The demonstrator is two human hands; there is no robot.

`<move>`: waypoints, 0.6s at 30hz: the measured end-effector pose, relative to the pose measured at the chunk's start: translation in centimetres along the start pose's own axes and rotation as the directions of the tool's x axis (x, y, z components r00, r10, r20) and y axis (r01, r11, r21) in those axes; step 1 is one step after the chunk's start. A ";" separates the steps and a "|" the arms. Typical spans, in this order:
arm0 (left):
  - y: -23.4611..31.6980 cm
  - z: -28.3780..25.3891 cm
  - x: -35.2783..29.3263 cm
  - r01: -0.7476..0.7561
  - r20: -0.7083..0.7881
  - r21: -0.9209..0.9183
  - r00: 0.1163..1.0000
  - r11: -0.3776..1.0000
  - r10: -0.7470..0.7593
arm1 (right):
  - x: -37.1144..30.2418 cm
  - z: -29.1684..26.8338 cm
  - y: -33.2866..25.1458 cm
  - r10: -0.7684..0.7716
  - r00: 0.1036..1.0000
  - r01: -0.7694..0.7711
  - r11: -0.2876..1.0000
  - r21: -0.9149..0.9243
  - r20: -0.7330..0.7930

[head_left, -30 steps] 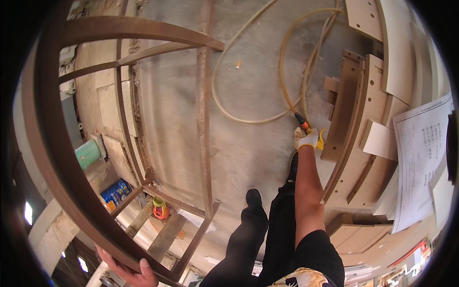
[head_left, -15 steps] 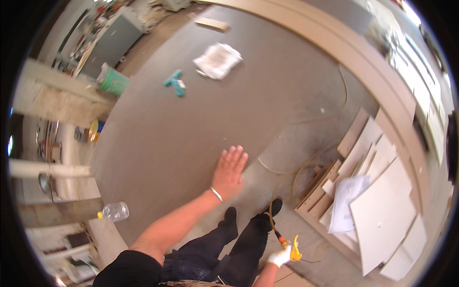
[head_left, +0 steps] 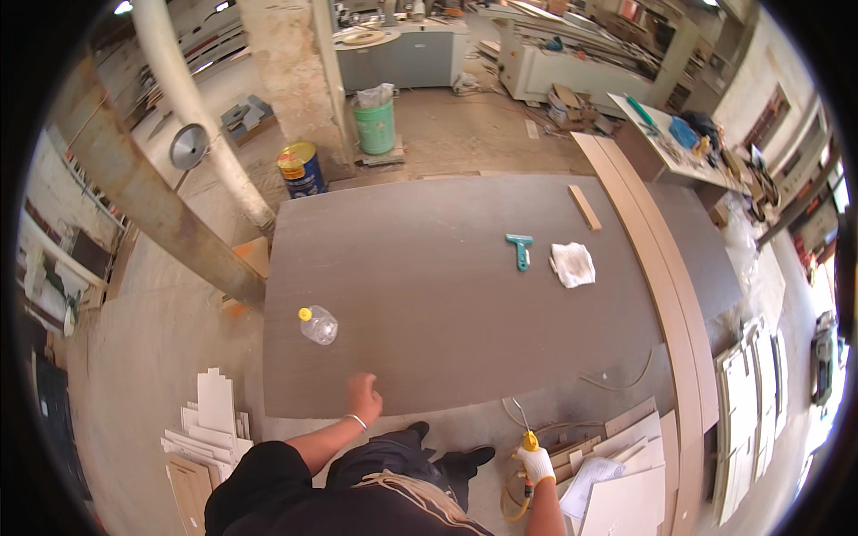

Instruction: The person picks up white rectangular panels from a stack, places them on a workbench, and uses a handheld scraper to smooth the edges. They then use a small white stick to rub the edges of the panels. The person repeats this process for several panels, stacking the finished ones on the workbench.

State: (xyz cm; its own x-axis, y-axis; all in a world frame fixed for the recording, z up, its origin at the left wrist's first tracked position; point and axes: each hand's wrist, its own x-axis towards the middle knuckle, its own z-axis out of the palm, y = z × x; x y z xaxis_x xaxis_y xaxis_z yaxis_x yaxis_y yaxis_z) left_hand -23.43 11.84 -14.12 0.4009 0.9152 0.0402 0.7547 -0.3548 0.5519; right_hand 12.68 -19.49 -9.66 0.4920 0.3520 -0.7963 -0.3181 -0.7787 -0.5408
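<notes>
My bare left hand (head_left: pixel 364 395), with a bracelet at the wrist, is over the near edge of a large brown-grey panel (head_left: pixel 429 330). Its fingers are curled in, and nothing shows in them. In a white glove, my right hand (head_left: pixel 536 464) grips a yellow air blow gun (head_left: pixel 530 441) beyond the panel's near edge. The gun's thin bent nozzle points toward the panel, and a hose hangs below. On the panel lie a clear plastic bottle (head_left: pixel 319 327) with a yellow cap, a teal scraper (head_left: pixel 520 254) and a stained white cloth (head_left: pixel 573 265).
Long boards (head_left: pixel 657 286) run along the panel's right side, with a short wooden strip (head_left: pixel 584 207) beside them. Offcuts are stacked at the lower right (head_left: pixel 626 500) and lower left (head_left: pixel 214 424). Behind the panel stand a green bin (head_left: pixel 374 129) and a blue-yellow drum (head_left: pixel 301 170).
My view has swung round and taken in more of the workshop. The left hand's outstretched fingers have curled in. The blow gun is still in my right hand, its nozzle now toward the panel.
</notes>
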 end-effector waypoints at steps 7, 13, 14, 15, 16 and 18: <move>-10.4 -6.6 4.9 0.411 -0.405 -0.250 0.778 0.877 -0.480 | 2.2 12.1 -6.2 -0.112 0.991 0.122 0.978 -0.166 0.071; -12.0 -7.5 9.4 0.318 -0.263 -0.305 0.878 0.898 -0.400 | -0.3 17.0 -7.2 -0.129 0.911 0.381 0.622 -0.684 0.391; -11.9 -7.5 10.2 0.317 -0.295 -0.281 0.870 0.906 -0.396 | -0.6 17.0 -7.1 -0.155 0.946 0.304 0.728 -0.614 0.285; -11.9 -7.4 11.0 0.315 -0.326 -0.255 0.862 0.914 -0.388 | -0.9 16.7 -7.1 -0.167 0.978 0.207 0.816 -0.540 0.123; -12.2 -7.8 11.9 0.333 -0.335 -0.215 0.858 0.918 -0.389 | -1.2 16.9 -7.0 -0.176 0.956 0.295 0.603 -0.741 0.237; -13.3 -9.1 14.3 0.389 -0.428 -0.240 0.780 0.889 -0.457 | -1.9 16.5 -6.8 -0.036 0.906 0.382 0.501 -0.777 0.422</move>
State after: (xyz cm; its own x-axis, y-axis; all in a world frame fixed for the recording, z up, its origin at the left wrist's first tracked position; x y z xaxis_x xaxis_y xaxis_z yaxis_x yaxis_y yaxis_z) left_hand -32.49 31.34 -13.26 -0.2546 0.9574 0.1361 0.7029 0.0866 0.7060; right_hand 0.57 -6.34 -8.97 0.1157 0.5663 -0.8161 0.6582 -0.6590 -0.3640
